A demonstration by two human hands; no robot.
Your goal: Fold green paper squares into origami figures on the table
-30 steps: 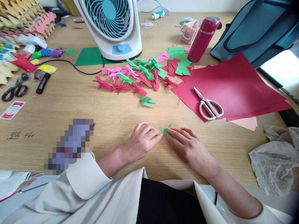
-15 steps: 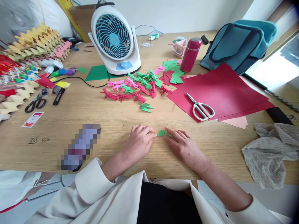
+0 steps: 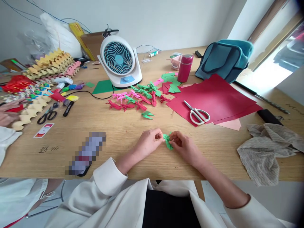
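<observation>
A small piece of folded green paper (image 3: 168, 144) is between my two hands, low over the table near its front edge. My left hand (image 3: 153, 139) pinches its left side between thumb and fingers. With a similar pinch, my right hand (image 3: 182, 144) grips the right side. The fingertips hide part of the folds. Beyond my hands lies another folded green paper piece (image 3: 147, 115). Behind that spreads a group of pink, green and red folded paper figures (image 3: 128, 106).
White-handled scissors (image 3: 197, 113) rest on red paper sheets (image 3: 228, 101) at the right. Behind stand a fan (image 3: 118, 60), a red flask (image 3: 185, 68) and a blue bag (image 3: 217, 61). A blurred-out object (image 3: 87, 152) lies left; a cloth (image 3: 263, 148) hangs over the right front edge. Another person's hand (image 3: 9, 110) is at far left.
My fingers have gone from pressing the green paper flat on the table to pinching it, and it now shows more opened out. The view has shifted, revealing another person's hand at left.
</observation>
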